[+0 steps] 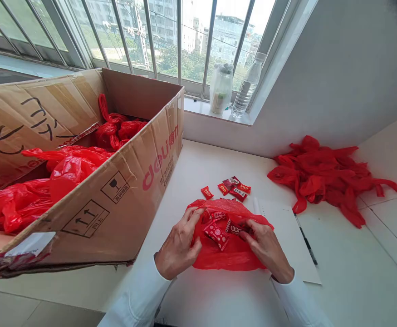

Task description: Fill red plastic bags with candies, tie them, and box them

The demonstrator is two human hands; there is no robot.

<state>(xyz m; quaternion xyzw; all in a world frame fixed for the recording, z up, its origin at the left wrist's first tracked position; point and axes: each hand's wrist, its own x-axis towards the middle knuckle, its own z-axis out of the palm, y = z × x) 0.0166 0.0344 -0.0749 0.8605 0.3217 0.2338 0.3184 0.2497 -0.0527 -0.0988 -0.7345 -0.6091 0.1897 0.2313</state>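
Note:
A red plastic bag (230, 256) lies flat on the white table in front of me. Several red wrapped candies (216, 233) rest on it. My left hand (178, 247) presses on the bag's left edge, fingers bent and pinching the plastic near a candy. My right hand (265, 247) grips the bag's right edge, fingertips closed on the plastic beside a small dark-red candy (236, 229). A few more red candies (234, 187) lie loose on the table just beyond the bag.
A large open cardboard box (116, 200) holding filled red bags (69, 170) stands at the left. A heap of empty red bags (324, 177) lies at the right. A white sheet (286, 236) with a pen (306, 243) sits under my right hand. Two bottles (247, 86) stand on the windowsill.

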